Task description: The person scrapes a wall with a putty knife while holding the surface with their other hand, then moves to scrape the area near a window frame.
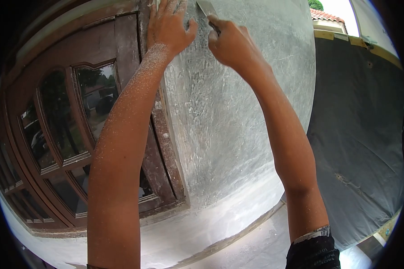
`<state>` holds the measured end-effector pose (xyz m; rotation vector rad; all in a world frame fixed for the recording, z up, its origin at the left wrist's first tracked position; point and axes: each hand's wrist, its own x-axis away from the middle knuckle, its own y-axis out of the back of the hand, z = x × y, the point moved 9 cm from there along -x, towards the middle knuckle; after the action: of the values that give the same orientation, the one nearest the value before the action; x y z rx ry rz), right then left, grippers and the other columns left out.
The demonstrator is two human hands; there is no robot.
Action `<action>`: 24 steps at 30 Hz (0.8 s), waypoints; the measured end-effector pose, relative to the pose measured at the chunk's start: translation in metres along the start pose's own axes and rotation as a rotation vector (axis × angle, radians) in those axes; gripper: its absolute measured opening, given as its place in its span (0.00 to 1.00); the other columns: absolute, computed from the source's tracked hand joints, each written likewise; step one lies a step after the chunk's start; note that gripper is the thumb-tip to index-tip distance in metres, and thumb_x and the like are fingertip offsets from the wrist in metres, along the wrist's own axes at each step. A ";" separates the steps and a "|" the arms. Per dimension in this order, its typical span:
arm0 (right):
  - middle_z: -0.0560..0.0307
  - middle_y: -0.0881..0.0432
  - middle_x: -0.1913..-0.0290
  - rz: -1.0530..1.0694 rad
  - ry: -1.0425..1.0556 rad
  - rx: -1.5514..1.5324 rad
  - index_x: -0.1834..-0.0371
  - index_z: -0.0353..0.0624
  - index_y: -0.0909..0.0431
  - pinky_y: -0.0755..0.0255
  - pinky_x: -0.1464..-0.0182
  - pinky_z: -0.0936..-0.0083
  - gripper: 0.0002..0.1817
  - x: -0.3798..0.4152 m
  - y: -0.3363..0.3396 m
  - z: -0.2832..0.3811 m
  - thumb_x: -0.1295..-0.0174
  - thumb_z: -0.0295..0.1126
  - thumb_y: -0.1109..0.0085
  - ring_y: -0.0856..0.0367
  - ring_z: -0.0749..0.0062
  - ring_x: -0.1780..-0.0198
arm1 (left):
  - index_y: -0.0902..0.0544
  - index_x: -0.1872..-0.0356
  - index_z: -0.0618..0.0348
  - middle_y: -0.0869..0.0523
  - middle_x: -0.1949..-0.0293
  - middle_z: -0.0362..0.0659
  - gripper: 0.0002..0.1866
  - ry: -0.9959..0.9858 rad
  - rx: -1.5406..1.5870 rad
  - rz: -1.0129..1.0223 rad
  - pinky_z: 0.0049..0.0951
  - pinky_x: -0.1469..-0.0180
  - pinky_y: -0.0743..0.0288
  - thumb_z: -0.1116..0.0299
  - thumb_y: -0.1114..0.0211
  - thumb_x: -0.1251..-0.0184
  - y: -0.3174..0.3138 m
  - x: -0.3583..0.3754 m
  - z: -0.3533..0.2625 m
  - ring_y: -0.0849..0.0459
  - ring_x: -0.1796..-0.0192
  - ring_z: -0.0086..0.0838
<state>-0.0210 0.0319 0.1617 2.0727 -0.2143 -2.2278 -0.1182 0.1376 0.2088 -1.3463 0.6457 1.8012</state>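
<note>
My right hand [232, 44] grips the handle of a scraper [205, 7], near the top of the view. Its flat metal blade points up and left, close to the grey wall [238, 116]; whether the edge touches is hard to tell. My left hand [171, 28] is open, thumb apart from the fingers, at the border between the wall and the brown wooden window frame [142, 31]. Its fingertips run to the top edge of the view. Pale dust covers the left wrist and forearm. The wall surface is scratched and patchy, whitish along the frame.
To the left is a brown window with dark glass panes [96, 92] that reflect trees. A dark sheet [354, 134] hangs at the right, below a tiled roof [326, 15]. A white ledge [229, 228] runs along the wall's lower part.
</note>
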 end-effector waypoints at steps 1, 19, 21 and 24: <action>0.29 0.13 0.51 -0.001 0.000 0.000 0.32 0.39 0.20 0.21 0.40 0.55 0.27 0.006 0.000 0.001 0.34 0.33 0.45 0.11 0.37 0.51 | 0.31 0.24 0.66 0.37 0.19 0.52 0.38 -0.001 0.000 0.000 0.43 0.14 0.53 0.60 0.36 0.34 -0.001 0.000 -0.001 0.48 0.14 0.43; 0.29 0.12 0.56 -0.091 0.087 -0.087 0.31 0.45 0.19 0.17 0.48 0.50 0.28 -0.016 -0.002 -0.011 0.37 0.31 0.45 0.11 0.36 0.55 | 0.31 0.24 0.67 0.39 0.18 0.51 0.37 0.046 -0.003 0.052 0.43 0.14 0.55 0.60 0.37 0.33 -0.002 -0.002 0.001 0.50 0.14 0.43; 0.29 0.12 0.57 -0.069 0.063 -0.067 0.32 0.45 0.19 0.17 0.48 0.51 0.27 -0.008 -0.004 -0.011 0.37 0.31 0.44 0.11 0.36 0.56 | 0.30 0.25 0.67 0.38 0.19 0.52 0.35 0.027 0.020 0.002 0.43 0.14 0.55 0.61 0.39 0.32 -0.001 -0.002 0.002 0.49 0.14 0.43; 0.29 0.12 0.57 -0.028 0.049 -0.030 0.31 0.46 0.19 0.17 0.47 0.51 0.27 0.020 -0.004 -0.003 0.36 0.31 0.44 0.11 0.36 0.56 | 0.28 0.27 0.68 0.37 0.19 0.53 0.33 0.011 0.002 -0.038 0.44 0.14 0.55 0.63 0.41 0.32 -0.001 -0.003 0.002 0.48 0.14 0.44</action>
<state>-0.0191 0.0329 0.1409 2.1249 -0.1486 -2.1795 -0.1182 0.1383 0.2121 -1.3592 0.6234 1.7640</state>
